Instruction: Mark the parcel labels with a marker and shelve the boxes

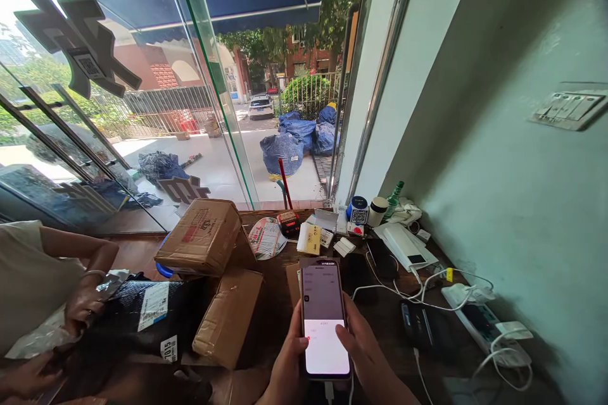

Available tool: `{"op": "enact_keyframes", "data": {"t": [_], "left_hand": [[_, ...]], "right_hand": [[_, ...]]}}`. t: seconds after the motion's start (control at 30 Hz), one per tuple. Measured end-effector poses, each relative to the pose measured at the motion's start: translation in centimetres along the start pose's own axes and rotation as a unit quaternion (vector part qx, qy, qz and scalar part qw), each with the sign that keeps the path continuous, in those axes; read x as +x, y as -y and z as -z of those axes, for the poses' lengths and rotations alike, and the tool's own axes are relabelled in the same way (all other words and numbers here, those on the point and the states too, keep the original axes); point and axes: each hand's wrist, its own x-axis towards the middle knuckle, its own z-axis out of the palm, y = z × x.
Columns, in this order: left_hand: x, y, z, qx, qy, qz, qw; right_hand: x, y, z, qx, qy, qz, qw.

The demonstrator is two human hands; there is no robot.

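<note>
A smartphone [325,310] with a lit screen is held upright between both my hands above the dark wooden table. The lower half of its screen is a bright white panel, and the upper half looks dimmed. My left hand [287,354] wraps the left edge, its thumb near a small red dot on the panel. Around the right edge curls my right hand [365,348], with the thumb over the screen. A white charging cable [329,391] runs from the bottom of the phone. My fingers behind the phone are hidden.
Cardboard boxes [202,234] and a black parcel [137,310] lie to the left, where another person's hands [85,304] work. Toward the right are white cables [413,296], a power strip [489,323] and a black device [417,323]. Behind stand a green bottle [393,201] and yellow cards [310,238].
</note>
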Motion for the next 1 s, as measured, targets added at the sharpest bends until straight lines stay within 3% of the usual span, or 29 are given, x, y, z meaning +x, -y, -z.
{"op": "enact_keyframes", "data": {"t": [0.1,0.2,0.27,0.33,0.47,0.53,0.6,0.67,0.77,1.0], "left_hand": [[-0.2,0.0,0.2,0.007,-0.009,-0.002,1.0],[-0.3,-0.1,0.6,0.012,-0.016,0.007,1.0],[-0.2,0.0,0.7,0.006,-0.012,0.005,1.0],[-0.2,0.1,0.7,-0.002,-0.001,0.001,1.0],[-0.1,0.4,0.8,-0.006,0.003,-0.005,1.0],[-0.1,0.5,0.9,-0.003,0.007,-0.01,1.0],[-0.1,0.5,1.1,-0.002,0.015,-0.012,1.0],[-0.1,0.5,1.1,-0.005,0.017,-0.007,1.0],[-0.2,0.5,1.0,-0.005,0.007,0.004,1.0],[-0.5,0.8,1.5,-0.012,0.0,0.004,1.0]], "right_hand": [[-0.2,-0.1,0.3,-0.144,-0.085,0.126,0.978],[-0.4,0.4,0.5,-0.298,-0.155,0.245,0.909],[-0.4,0.9,0.5,-0.347,-0.174,0.263,0.883],[-0.3,1.3,0.3,-0.363,-0.189,0.25,0.878],[-0.3,1.0,0.1,-0.332,-0.187,0.262,0.887],[-0.3,0.5,0.1,-0.26,-0.18,0.243,0.917],[-0.3,0.0,0.0,-0.145,-0.151,0.153,0.966],[-0.2,-0.3,-0.1,-0.03,-0.094,0.038,0.994],[-0.3,-0.3,-0.3,0.052,-0.029,-0.029,0.998],[-0.5,0.2,-0.7,0.063,-0.027,-0.011,0.998]]}}
